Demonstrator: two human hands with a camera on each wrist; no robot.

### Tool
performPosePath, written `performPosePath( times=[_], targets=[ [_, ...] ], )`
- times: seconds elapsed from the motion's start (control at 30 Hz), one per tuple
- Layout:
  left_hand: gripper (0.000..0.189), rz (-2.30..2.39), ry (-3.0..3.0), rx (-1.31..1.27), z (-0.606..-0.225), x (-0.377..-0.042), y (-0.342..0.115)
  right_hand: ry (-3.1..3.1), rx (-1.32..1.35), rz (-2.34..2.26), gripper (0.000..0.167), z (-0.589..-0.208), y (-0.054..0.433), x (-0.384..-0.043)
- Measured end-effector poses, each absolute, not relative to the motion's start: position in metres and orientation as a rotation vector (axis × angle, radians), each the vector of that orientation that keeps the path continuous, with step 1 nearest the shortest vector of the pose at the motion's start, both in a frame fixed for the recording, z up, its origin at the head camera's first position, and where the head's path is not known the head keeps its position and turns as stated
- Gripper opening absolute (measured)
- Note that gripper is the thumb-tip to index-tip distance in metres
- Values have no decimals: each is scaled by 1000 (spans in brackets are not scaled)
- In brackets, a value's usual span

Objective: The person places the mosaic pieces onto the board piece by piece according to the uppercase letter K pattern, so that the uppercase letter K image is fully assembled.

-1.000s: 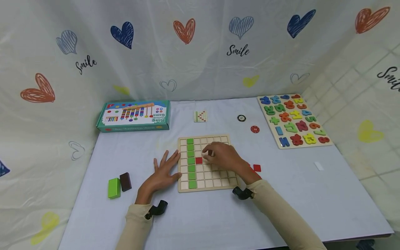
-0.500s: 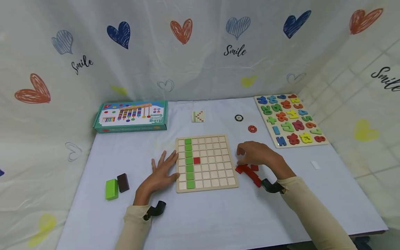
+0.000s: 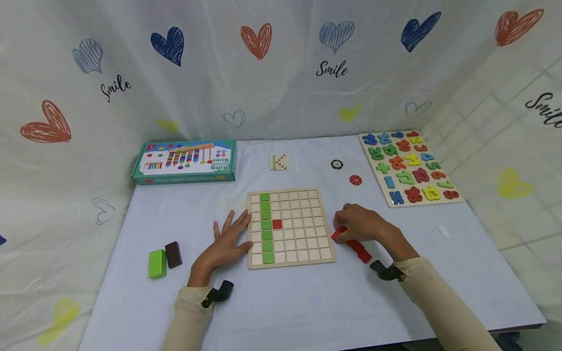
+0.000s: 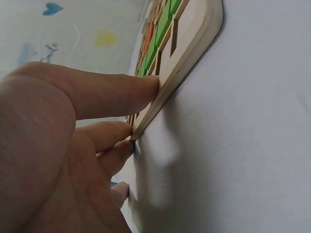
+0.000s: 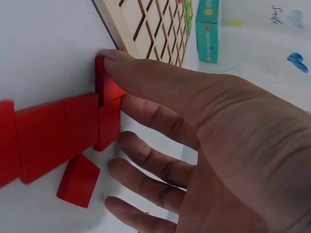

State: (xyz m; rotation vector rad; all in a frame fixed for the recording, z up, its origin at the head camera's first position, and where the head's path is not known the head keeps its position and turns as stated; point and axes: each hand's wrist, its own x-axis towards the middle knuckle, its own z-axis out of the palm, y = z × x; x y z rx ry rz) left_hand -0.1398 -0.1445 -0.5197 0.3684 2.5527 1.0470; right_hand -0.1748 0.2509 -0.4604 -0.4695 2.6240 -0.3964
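A wooden grid board (image 3: 303,219) lies mid-table, with a column of green tiles (image 3: 267,235) and one red tile (image 3: 277,224) beside that column. My left hand (image 3: 221,248) is spread at the board's left side. In the left wrist view its thumb (image 4: 121,94) and fingertips touch the board's edge. Just right of the board, my right hand (image 3: 362,224) pinches a red tile (image 5: 112,85) between thumb and index finger, close to the board's corner. Other red tiles (image 5: 43,141) lie in a row against it, and one loose red tile (image 5: 80,182) lies apart.
Behind the board are a green game box (image 3: 184,163), a small pattern card (image 3: 279,162), a black chip (image 3: 336,164) and a red chip (image 3: 355,180). A colourful letter board (image 3: 428,203) stands far right. Green (image 3: 157,263) and dark brown (image 3: 173,254) blocks lie left; a white piece (image 3: 444,231) lies right.
My right hand has moved right, from over the grid to the loose red tiles, then lowered and taken hold of one. My left hand stays at the board's edge.
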Motion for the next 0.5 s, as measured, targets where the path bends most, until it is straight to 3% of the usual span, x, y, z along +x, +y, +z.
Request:
performPosePath(
  times=[0.5],
  targets=[
    [82, 1056, 2547, 377, -517, -139, -145, 2628, -455, -566, 22, -463, 244, -170]
  ],
)
